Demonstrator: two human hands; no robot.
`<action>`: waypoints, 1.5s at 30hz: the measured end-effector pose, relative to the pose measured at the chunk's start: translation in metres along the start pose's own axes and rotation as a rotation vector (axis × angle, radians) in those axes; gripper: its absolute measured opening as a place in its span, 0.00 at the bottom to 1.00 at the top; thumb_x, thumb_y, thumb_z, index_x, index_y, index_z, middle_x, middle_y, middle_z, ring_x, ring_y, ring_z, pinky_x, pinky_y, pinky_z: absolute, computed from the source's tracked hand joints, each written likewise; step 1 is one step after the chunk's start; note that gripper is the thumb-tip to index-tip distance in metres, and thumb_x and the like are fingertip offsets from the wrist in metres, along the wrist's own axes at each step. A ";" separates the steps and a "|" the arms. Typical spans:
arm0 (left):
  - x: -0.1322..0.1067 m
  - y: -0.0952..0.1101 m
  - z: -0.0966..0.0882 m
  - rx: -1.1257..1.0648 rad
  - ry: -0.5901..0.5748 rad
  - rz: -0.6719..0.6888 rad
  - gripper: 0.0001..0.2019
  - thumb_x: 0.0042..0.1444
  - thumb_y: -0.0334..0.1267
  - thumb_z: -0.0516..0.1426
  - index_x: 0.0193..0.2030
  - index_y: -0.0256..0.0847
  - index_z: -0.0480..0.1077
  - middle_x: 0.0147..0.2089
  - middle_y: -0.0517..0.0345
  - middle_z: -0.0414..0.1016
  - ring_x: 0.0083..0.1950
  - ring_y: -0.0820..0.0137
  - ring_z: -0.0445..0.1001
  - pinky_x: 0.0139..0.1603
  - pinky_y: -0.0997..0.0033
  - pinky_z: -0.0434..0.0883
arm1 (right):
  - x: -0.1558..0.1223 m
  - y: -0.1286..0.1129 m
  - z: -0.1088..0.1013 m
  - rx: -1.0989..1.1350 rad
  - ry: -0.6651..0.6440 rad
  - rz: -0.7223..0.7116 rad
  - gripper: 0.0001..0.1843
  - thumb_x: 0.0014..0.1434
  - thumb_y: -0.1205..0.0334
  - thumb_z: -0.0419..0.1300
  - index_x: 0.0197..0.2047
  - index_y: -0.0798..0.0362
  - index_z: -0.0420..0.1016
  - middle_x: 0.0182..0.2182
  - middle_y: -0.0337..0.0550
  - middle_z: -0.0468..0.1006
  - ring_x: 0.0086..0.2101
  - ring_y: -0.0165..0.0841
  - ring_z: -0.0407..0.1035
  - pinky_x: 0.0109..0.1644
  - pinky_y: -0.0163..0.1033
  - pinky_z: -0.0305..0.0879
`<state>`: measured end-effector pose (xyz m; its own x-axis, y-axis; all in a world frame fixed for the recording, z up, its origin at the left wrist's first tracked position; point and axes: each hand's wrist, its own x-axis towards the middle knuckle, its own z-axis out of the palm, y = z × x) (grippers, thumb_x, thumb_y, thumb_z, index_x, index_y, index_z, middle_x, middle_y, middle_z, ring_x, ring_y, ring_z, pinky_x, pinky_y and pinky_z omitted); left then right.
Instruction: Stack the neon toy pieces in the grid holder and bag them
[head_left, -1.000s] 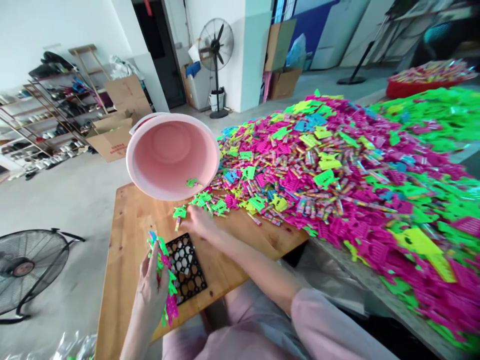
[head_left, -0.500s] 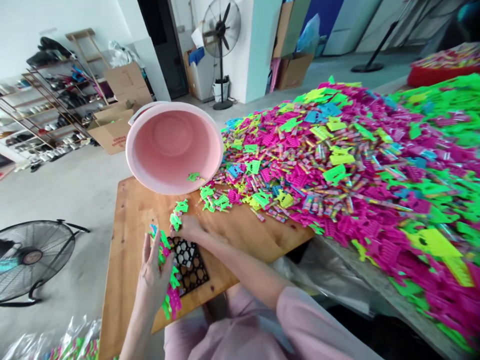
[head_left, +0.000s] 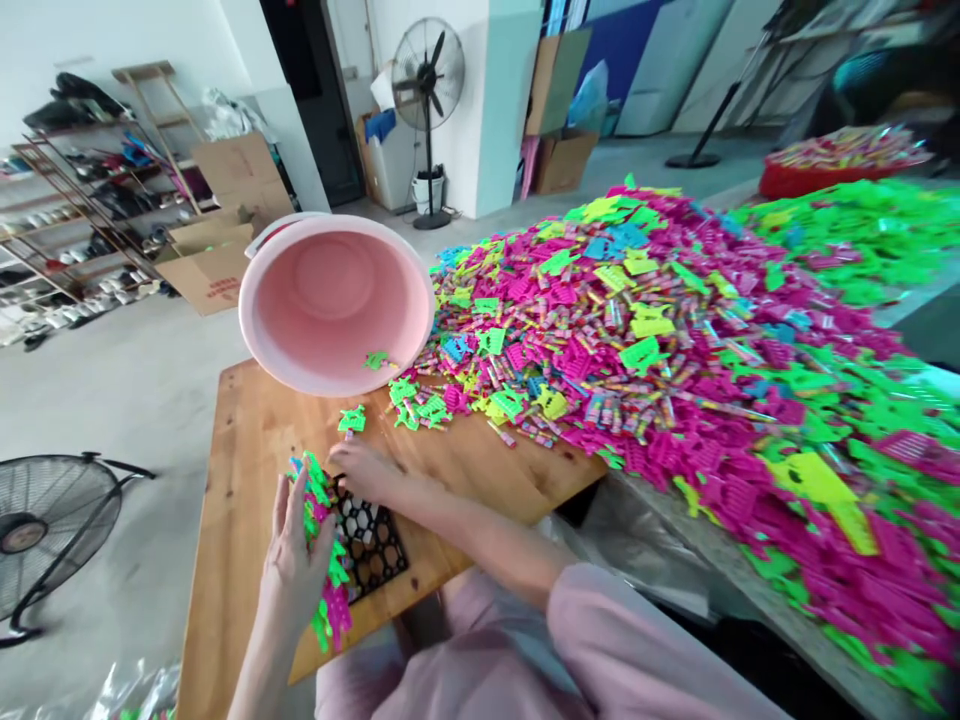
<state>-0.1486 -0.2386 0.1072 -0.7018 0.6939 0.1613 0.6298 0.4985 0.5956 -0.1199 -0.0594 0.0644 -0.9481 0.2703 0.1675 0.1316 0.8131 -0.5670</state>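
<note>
My left hand (head_left: pixel 292 560) lies against a leaning row of green and pink plastic pieces (head_left: pixel 337 570), fingers stretched and thumb apart. The row stands along the left side of a black tray with round holes (head_left: pixel 386 555). My right hand (head_left: pixel 367 472) is closed at the far end of this row, its fingertips at a green plastic piece (head_left: pixel 319 482); the exact grip is partly hidden. Just beyond the right hand, one loose green piece (head_left: pixel 351 418) with a small tube lies on the wooden table (head_left: pixel 255 430).
A pink tub (head_left: pixel 337 290) lies tipped towards me at the table's far edge, one green piece inside. To the right spreads a large heap of colourful plastic pieces and printed tubes (head_left: pixel 570 330). A floor fan (head_left: pixel 45 540) stands left; cardboard boxes (head_left: pixel 210 260) are behind.
My right hand has brought a green piece from beyond the tray to the row's far end. My left hand stays against the row. The view has shifted slightly right.
</note>
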 end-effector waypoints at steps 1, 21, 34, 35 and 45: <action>0.001 0.001 -0.001 0.000 -0.005 0.005 0.31 0.62 0.48 0.50 0.71 0.49 0.50 0.74 0.44 0.48 0.74 0.57 0.48 0.61 0.54 0.66 | -0.009 0.011 -0.008 -0.015 0.060 0.047 0.20 0.59 0.66 0.61 0.55 0.52 0.72 0.57 0.50 0.71 0.59 0.42 0.61 0.63 0.49 0.57; 0.023 -0.006 0.000 -0.012 -0.023 0.046 0.35 0.58 0.51 0.51 0.69 0.37 0.54 0.71 0.35 0.54 0.74 0.56 0.49 0.67 0.51 0.59 | -0.111 0.041 -0.014 -0.100 0.305 0.334 0.12 0.60 0.69 0.59 0.47 0.55 0.75 0.50 0.49 0.73 0.51 0.40 0.66 0.56 0.44 0.65; 0.021 -0.006 0.003 -0.045 -0.020 0.037 0.33 0.59 0.49 0.51 0.70 0.40 0.52 0.71 0.38 0.53 0.74 0.58 0.48 0.67 0.52 0.59 | -0.090 0.044 -0.064 -0.437 0.211 0.613 0.19 0.67 0.75 0.41 0.55 0.59 0.66 0.51 0.55 0.71 0.41 0.34 0.73 0.40 0.35 0.67; 0.021 -0.006 0.003 -0.045 -0.020 0.034 0.33 0.59 0.49 0.51 0.70 0.41 0.52 0.71 0.39 0.53 0.74 0.58 0.49 0.67 0.52 0.59 | -0.090 0.048 -0.065 -0.421 0.228 0.645 0.19 0.67 0.75 0.41 0.56 0.59 0.65 0.49 0.54 0.72 0.41 0.35 0.73 0.40 0.36 0.67; 0.022 -0.007 0.001 -0.042 -0.030 0.026 0.33 0.58 0.43 0.53 0.70 0.43 0.52 0.71 0.39 0.52 0.73 0.56 0.51 0.66 0.53 0.61 | -0.103 0.060 -0.042 -0.345 0.165 0.572 0.08 0.64 0.64 0.56 0.45 0.55 0.74 0.48 0.55 0.74 0.49 0.45 0.70 0.48 0.42 0.67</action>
<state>-0.1682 -0.2262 0.1057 -0.6751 0.7215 0.1539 0.6326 0.4588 0.6239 -0.0017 -0.0166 0.0472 -0.6493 0.7585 0.0547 0.7087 0.6296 -0.3184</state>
